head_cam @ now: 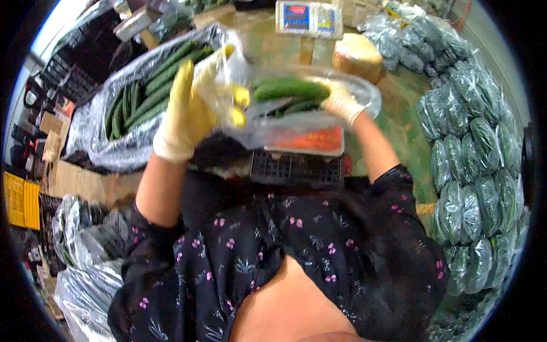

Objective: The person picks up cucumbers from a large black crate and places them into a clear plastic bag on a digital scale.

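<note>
My left hand (194,100), in a yellow and white glove, is raised with its fingers spread beside the plastic-lined container (96,147) of cucumbers (158,102). Thin clear plastic lies against its fingers. On the right my right hand (342,102), in a pale glove, has its fingers on the end of a cucumber (290,89). More cucumbers lie just below that one, with a clear plastic bag (369,96) around and behind them, partly blurred. Beneath is a tray with a red and white surface (310,141).
A digital scale display (308,19) stands at the back, near a tape-wrapped block (358,55). Bagged cucumbers (461,205) are stacked along the right. A black plastic crate (295,166) is close to my body. Plastic bags (92,282) and a yellow crate (21,201) are at left.
</note>
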Demonstrator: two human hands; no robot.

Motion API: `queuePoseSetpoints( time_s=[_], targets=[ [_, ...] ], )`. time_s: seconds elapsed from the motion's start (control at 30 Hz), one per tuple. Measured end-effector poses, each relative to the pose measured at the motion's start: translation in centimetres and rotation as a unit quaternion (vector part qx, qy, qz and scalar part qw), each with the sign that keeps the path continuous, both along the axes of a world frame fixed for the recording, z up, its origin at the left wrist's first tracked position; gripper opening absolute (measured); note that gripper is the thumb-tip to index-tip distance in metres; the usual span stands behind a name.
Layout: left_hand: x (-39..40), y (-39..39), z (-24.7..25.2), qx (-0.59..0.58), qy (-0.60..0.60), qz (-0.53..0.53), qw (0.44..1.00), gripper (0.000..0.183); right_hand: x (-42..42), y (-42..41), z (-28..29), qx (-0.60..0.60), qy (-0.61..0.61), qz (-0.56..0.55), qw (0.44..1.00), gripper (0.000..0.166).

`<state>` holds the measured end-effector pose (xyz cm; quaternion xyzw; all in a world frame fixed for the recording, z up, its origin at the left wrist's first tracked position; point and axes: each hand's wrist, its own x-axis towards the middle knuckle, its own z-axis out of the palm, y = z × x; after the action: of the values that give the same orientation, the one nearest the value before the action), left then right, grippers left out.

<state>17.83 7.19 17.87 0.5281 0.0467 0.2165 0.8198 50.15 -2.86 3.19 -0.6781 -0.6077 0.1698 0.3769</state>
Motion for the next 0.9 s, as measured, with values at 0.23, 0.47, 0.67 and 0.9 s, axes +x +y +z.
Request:
queuePoseSetpoints(
  time_s=[0.23, 0.47, 0.67, 0.9],
  targets=[
    [1.8, 1.4, 1.3, -0.018, -0.009, -0.054, 0.998, 0.086, 0.6, -0.1, 1.1, 0.088, 0.161, 0.015, 0.983, 0.054],
    [1.9, -0.5, 0.8, 0.031, 0.018, -0.046, 0.998, 0.086, 1.4, 2.1, -3.4, 0.051, -0.119, -0.01, 0.992, 0.043],
    [2.3, -3.3, -2.2, 0.038, 0.094, -0.069, 0.992, 0.098, -0.1, 3.6, -7.9, -0.104, -0.296, -0.142, 0.939, 0.064],
    [-1.1, -2.0, -13.3, 0.054, 0.319, 0.052, 0.945, 0.029, 0.1, -3.5, -0.1, -0.166, -0.094, 0.091, 0.977, 0.068]
  ],
)
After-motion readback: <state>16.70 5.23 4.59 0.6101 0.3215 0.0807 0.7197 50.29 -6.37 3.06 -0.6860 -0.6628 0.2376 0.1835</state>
